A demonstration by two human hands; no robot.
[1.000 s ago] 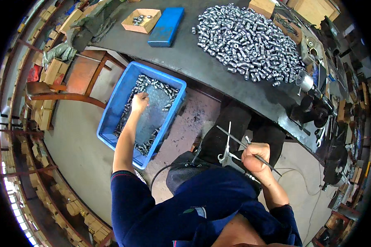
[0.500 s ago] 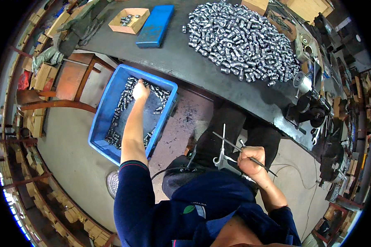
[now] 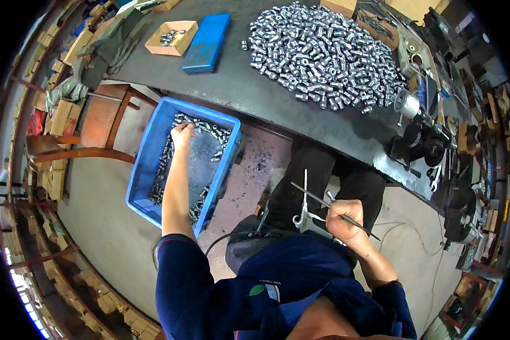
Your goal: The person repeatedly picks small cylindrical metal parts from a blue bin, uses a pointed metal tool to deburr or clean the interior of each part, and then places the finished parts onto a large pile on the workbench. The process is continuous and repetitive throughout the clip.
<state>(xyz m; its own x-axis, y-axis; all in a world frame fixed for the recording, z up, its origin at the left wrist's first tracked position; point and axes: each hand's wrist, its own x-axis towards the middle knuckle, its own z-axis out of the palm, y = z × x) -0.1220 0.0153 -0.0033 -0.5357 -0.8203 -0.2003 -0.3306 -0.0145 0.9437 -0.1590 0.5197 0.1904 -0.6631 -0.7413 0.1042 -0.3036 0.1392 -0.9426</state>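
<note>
Inside the blue plastic bin [image 3: 135, 180], my left hand [image 3: 181, 136] is over small metal fittings [image 3: 201, 123] near the far left side. Its fingers are bent together; what they hold, if anything, cannot be made out. My right hand [image 3: 344, 219] is closed around a thin dark rod [image 3: 310, 193], like a slim file, slanting across my lap. A small metal piece [image 3: 330, 195] pokes out beside that hand's fingers. Under and beside my right hand lies a silver air blow gun [image 3: 307, 221], its thin nozzle pointing away from me.
A large heap of metal fittings [image 3: 323, 56] covers part of the dark workbench [image 3: 238, 90]. At the back left sit a small wooden box [image 3: 173, 38] and a blue case [image 3: 207, 44]. A bench-mounted device [image 3: 419, 136] stands right. A wooden chair [image 3: 105, 119] is left of the bin.
My left hand has drawn back slightly, up and toward the bin's left side. My right hand still grips the rod. The whole view has shifted a little.
</note>
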